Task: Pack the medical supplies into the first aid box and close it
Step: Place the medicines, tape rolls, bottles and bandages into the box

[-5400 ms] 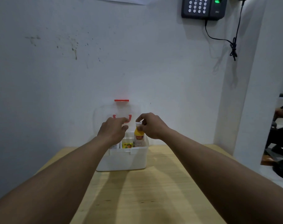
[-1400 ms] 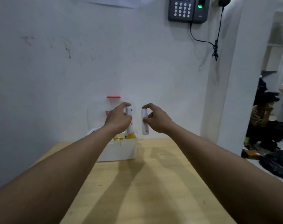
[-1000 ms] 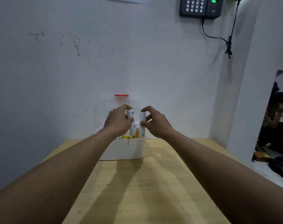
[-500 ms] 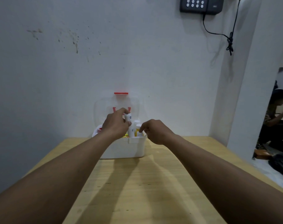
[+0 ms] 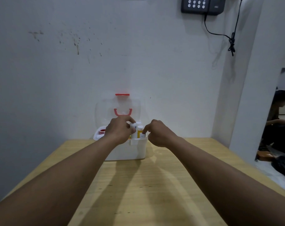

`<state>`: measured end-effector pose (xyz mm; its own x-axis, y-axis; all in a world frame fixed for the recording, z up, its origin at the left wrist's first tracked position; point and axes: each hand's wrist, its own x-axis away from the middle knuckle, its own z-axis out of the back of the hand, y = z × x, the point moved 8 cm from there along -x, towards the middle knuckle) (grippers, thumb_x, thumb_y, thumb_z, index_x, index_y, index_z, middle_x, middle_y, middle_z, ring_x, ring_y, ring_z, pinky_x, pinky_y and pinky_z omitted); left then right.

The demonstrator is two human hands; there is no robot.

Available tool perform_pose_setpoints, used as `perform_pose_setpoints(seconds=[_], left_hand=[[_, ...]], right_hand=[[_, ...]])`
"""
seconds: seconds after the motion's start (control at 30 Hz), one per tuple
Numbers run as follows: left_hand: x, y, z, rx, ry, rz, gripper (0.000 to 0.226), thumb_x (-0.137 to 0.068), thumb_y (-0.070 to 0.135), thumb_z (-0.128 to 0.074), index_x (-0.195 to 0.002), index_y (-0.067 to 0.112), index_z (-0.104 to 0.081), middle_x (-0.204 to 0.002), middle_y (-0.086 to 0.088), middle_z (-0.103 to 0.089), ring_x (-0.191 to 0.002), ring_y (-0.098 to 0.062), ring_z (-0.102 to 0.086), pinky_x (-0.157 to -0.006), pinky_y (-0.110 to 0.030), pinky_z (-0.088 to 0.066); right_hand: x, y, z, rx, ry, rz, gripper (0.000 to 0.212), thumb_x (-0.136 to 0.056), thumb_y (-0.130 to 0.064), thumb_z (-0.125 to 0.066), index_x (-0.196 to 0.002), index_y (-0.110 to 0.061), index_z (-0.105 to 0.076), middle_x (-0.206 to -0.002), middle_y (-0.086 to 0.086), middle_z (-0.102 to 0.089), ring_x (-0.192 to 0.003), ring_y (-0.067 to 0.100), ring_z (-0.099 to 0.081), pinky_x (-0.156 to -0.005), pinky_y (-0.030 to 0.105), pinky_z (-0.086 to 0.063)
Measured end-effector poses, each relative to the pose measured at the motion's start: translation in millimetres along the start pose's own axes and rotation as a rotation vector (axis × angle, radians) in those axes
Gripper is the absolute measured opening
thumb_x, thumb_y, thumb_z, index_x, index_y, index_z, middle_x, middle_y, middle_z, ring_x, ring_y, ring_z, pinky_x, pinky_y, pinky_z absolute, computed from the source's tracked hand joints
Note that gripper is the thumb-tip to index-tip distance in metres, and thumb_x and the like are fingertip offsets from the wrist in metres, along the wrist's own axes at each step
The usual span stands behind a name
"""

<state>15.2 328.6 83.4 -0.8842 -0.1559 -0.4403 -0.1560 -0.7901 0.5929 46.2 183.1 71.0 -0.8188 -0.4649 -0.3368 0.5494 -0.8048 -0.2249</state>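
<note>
The white first aid box (image 5: 128, 152) stands at the table's far edge against the wall. Its clear lid (image 5: 106, 110) with a red handle is raised upright. My left hand (image 5: 119, 132) grips a white tube (image 5: 133, 128) upright over the box's middle. My right hand (image 5: 159, 133) is at the box's right end, fingers curled, its index fingertip pinching the top of a second white tube (image 5: 143, 135) that sits low inside. A yellow bottle (image 5: 139, 131) with a white cap stands between the two tubes.
A white item with a red part (image 5: 100, 132) sticks out at the box's left end. The wooden table (image 5: 146, 185) runs toward me between my forearms. A keypad (image 5: 202, 4) with a dangling cable hangs on the wall. A seated person (image 5: 280, 115) is past the doorway on the right.
Both hands came down from mid-air with a white tube each to the box. The right tube has sunk deep into the box; the left tube has dropped slightly.
</note>
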Motion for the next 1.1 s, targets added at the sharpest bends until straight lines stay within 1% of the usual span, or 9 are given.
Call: perform_pose_setpoints(seconds=[0.07, 0.2, 0.4, 0.57, 0.67, 0.77, 0.9, 1.0, 1.1], left_hand=[[0.3, -0.4, -4.0, -0.052, -0.039, 0.011, 0.029, -0.083, 0.027, -0.076, -0.112, 0.025, -0.073, -0.107, -0.001, -0.073, -0.093, -0.018, -0.065, -0.082, -0.04, -0.056], [0.4, -0.9, -11.4, -0.154, -0.112, 0.017, 0.035, -0.084, 0.03, -0.076, -0.118, 0.023, -0.072, -0.118, -0.002, -0.071, -0.106, -0.022, -0.064, -0.09, -0.044, -0.054], [1.4, 4.3, -16.2, -0.216, -0.163, -0.003, 0.027, -0.09, 0.026, -0.068, -0.117, 0.023, -0.073, -0.123, -0.001, -0.069, -0.11, -0.022, -0.061, -0.093, -0.046, -0.052], [0.8, 6.4, -12.2, -0.215, -0.135, -0.012, 0.026, -0.087, 0.028, -0.071, -0.113, 0.021, -0.075, -0.116, -0.002, -0.072, -0.106, -0.021, -0.063, -0.092, -0.045, -0.052], [-0.1, 4.6, -15.1, -0.173, -0.144, -0.003, 0.028, -0.087, 0.027, -0.072, -0.114, 0.021, -0.073, -0.117, -0.003, -0.072, -0.104, -0.021, -0.064, -0.091, -0.044, -0.054], [-0.7, 4.6, -16.4, -0.142, -0.152, -0.002, 0.027, -0.088, 0.027, -0.07, -0.114, 0.021, -0.073, -0.118, -0.004, -0.071, -0.102, -0.021, -0.065, -0.09, -0.043, -0.055], [-4.1, 6.2, -13.3, -0.11, -0.138, -0.008, 0.024, -0.091, 0.023, -0.064, -0.113, 0.019, -0.074, -0.118, -0.005, -0.07, -0.103, -0.021, -0.063, -0.091, -0.038, -0.053], [-9.7, 5.9, -5.8, -0.103, -0.101, -0.015, 0.025, -0.093, 0.025, -0.061, -0.115, 0.018, -0.072, -0.119, -0.004, -0.07, -0.102, -0.02, -0.064, -0.091, -0.038, -0.053], [-17.0, 7.4, 7.5, -0.112, -0.019, -0.03, 0.026, -0.095, 0.028, -0.058, -0.116, 0.019, -0.072, -0.118, -0.002, -0.07, -0.105, -0.021, -0.063, -0.093, -0.039, -0.052]], right_hand=[[0.4, 1.1, 1.0, 0.001, 0.003, -0.003, 0.041, -0.088, 0.0, -0.048, -0.117, -0.018, -0.072, -0.116, 0.008, -0.055, -0.113, 0.024, -0.05, -0.086, 0.029, -0.044], [2.0, 2.9, 1.6, -0.003, -0.005, -0.008, 0.044, -0.087, 0.0, -0.047, -0.119, -0.019, -0.071, -0.118, 0.007, -0.055, -0.115, 0.024, -0.049, -0.089, 0.031, -0.044], [2.1, 4.0, 0.2, -0.015, -0.006, -0.01, 0.044, -0.087, 0.0, -0.048, -0.119, -0.02, -0.071, -0.12, 0.009, -0.056, -0.115, 0.026, -0.051, -0.089, 0.032, -0.045], [4.0, 3.8, 0.4, -0.047, -0.01, -0.013, 0.045, -0.086, 0.0, -0.047, -0.119, -0.019, -0.07, -0.119, 0.01, -0.055, -0.116, 0.026, -0.05, -0.094, 0.033, -0.045], [5.7, 4.3, 0.1, -0.057, -0.023, -0.013, 0.047, -0.085, -0.001, -0.044, -0.119, -0.02, -0.07, -0.117, 0.009, -0.053, -0.117, 0.027, -0.049, -0.096, 0.036, -0.045], [7.4, 4.7, 1.8, -0.069, -0.021, -0.022, 0.049, -0.084, -0.001, -0.043, -0.122, -0.02, -0.068, -0.121, 0.009, -0.054, -0.119, 0.026, -0.05, -0.098, 0.038, -0.045], [7.1, 6.0, 7.9, -0.098, 0.016, -0.031, 0.049, -0.085, -0.001, -0.043, -0.127, -0.016, -0.064, -0.123, 0.009, -0.055, -0.12, 0.024, -0.052, -0.1, 0.037, -0.045], [0.9, 6.9, 14.5, -0.098, 0.066, -0.047, 0.045, -0.089, -0.006, -0.043, -0.129, -0.016, -0.061, -0.125, 0.008, -0.056, -0.118, 0.024, -0.054, -0.099, 0.036, -0.046], [-9.0, 5.8, 25.3, -0.092, 0.126, -0.056, 0.04, -0.094, -0.017, -0.044, -0.131, -0.016, -0.058, -0.126, 0.007, -0.056, -0.117, 0.024, -0.055, -0.097, 0.036, -0.046]])
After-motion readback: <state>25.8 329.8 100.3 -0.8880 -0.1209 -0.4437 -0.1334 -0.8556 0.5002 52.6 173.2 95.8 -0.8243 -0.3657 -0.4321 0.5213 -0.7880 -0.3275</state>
